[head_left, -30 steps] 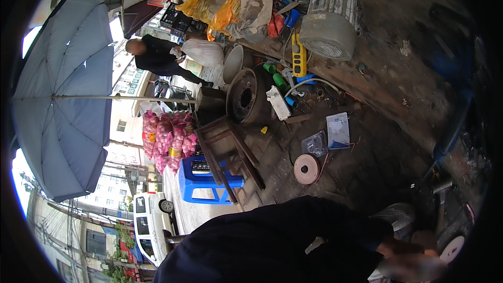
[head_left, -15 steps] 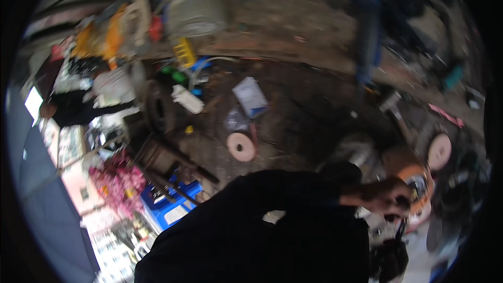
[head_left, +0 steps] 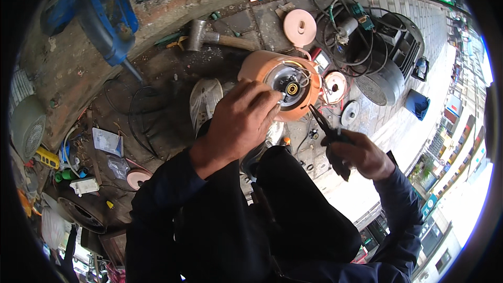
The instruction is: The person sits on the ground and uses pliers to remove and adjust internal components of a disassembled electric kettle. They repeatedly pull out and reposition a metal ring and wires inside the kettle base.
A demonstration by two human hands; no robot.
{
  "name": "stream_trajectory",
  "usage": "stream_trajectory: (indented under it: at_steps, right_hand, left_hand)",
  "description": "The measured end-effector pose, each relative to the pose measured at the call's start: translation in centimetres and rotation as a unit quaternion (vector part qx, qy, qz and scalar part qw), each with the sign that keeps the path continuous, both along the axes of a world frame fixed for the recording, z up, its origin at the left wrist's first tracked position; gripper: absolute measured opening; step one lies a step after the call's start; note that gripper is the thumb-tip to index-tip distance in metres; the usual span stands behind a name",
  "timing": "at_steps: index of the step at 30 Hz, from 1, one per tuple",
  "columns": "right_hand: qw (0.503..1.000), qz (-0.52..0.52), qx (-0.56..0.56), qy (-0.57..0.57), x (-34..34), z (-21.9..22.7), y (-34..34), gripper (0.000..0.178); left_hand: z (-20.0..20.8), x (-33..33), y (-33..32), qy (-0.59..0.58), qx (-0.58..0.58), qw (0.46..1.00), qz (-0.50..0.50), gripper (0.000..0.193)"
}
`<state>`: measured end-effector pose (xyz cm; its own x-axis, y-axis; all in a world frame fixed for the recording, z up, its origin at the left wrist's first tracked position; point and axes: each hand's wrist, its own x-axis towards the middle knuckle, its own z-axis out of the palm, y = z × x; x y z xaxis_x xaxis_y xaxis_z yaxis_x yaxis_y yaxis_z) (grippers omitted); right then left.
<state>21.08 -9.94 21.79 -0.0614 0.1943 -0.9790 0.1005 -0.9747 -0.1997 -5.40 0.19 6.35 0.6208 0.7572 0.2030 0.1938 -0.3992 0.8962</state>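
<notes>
An orange, round motor housing (head_left: 257,66) lies tilted on the paved floor ahead of my knees, its open end showing a metal inside with a round bearing (head_left: 292,89) and thin wires. My left hand (head_left: 242,118) is at the near rim of that opening, thumb and fingers pinched together; what they hold, if anything, is too small to make out. My right hand (head_left: 357,153) grips dark long-nose pliers (head_left: 321,119). The pliers' tips point at the housing's rim, a little apart from it.
A hammer (head_left: 230,40) and a pinkish disc (head_left: 299,27) lie beyond the housing. Cables and a large grey motor (head_left: 386,78) stand at the right. A blue power tool (head_left: 102,21) rests on the ledge at far left. Plastic bags (head_left: 108,141) and a tyre (head_left: 78,212) are lower left.
My view has swung right, bringing the housing from the right edge to the middle. The pliers in my right hand now show clearly. One hand was at the housing before, blurred.
</notes>
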Motion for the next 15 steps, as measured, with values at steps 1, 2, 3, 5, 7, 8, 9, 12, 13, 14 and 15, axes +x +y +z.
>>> stream_trajectory:
  at_steps: [1, 2, 3, 5, 7, 8, 9, 12, 13, 14, 15]
  right_hand:
    - [0.999, 0.037, -0.018, -0.020, 0.4, -0.5, 0.3, 0.031]
    - [0.998, 0.046, -0.020, -0.035, 0.8, -1.1, 0.6, 0.028]
    - [0.996, 0.075, 0.029, -0.026, 1.1, -1.6, 0.8, 0.027]
    - [0.997, 0.006, -0.057, -0.050, 1.6, -2.7, 1.3, 0.026]
    - [0.997, 0.006, -0.051, -0.058, 1.9, -3.7, 1.9, 0.026]
    - [0.997, 0.004, -0.054, -0.063, 2.0, -4.0, 2.1, 0.027]
    - [0.997, 0.008, -0.059, -0.058, 2.1, -4.2, 2.4, 0.027]
    - [0.995, 0.024, -0.074, -0.061, 2.1, -4.6, 3.2, 0.029]
    - [0.994, 0.033, -0.077, -0.065, 2.1, -4.6, 3.4, 0.030]
    - [0.993, 0.041, -0.081, -0.071, 2.0, -4.8, 3.5, 0.030]
    - [0.992, 0.055, -0.091, -0.072, 2.1, -4.7, 3.7, 0.031]
  left_hand:
    - [-0.3, 0.3, 0.0, 0.007, 0.015, 1.000, -0.009, 0.025]
    - [-0.6, 0.7, 0.0, 0.012, 0.035, 0.999, -0.016, 0.026]
    - [-1.0, 1.0, 0.0, 0.016, 0.053, 0.998, -0.020, 0.027]
    - [-1.6, 1.8, 0.1, 0.024, 0.078, 0.996, -0.026, 0.032]
    - [-2.1, 2.4, 0.0, 0.034, 0.096, 0.994, -0.025, 0.035]
    - [-2.3, 2.7, 0.0, 0.042, 0.103, 0.993, -0.026, 0.037]
    - [-2.6, 2.9, 0.0, 0.047, 0.110, 0.993, -0.024, 0.038]
    - [-3.3, 3.4, -0.2, 0.059, 0.122, 0.990, -0.026, 0.042]
    - [-3.6, 3.6, -0.3, 0.058, 0.122, 0.990, -0.027, 0.042]
    - [-3.8, 3.7, -0.4, 0.059, 0.120, 0.991, -0.029, 0.043]
    - [-4.0, 3.8, -0.4, 0.058, 0.127, 0.990, -0.028, 0.044]
